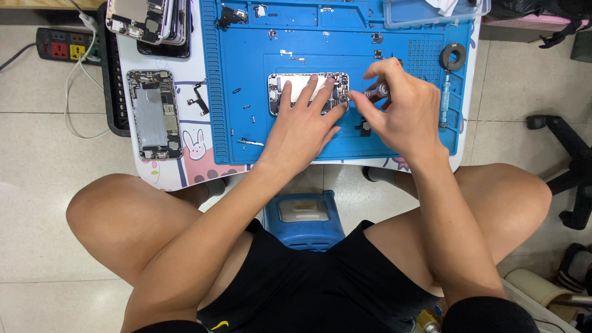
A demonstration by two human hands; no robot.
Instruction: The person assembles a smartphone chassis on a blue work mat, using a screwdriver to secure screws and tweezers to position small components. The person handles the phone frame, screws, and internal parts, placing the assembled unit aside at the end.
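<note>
The left hand (302,126) lies flat, fingers spread, pinning the opened silver phone chassis (306,92) on the blue silicone mat (246,74). Just right of it, the right hand (404,114) has its grip pinched shut on a small dark-handled screwdriver (376,92) at the chassis edge. Loose screws lie leftward; disassembly looks partway.

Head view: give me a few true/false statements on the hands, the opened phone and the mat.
1. The left hand lies flat on the opened phone. True.
2. The right hand holds a screwdriver at the phone's right end. True.
3. The phone lies on a red mat. False: the mat is blue.
4. A second opened phone lies left of the mat. True.
5. The power strip sits on the mat. False: it lies on the floor, at far left.
</note>
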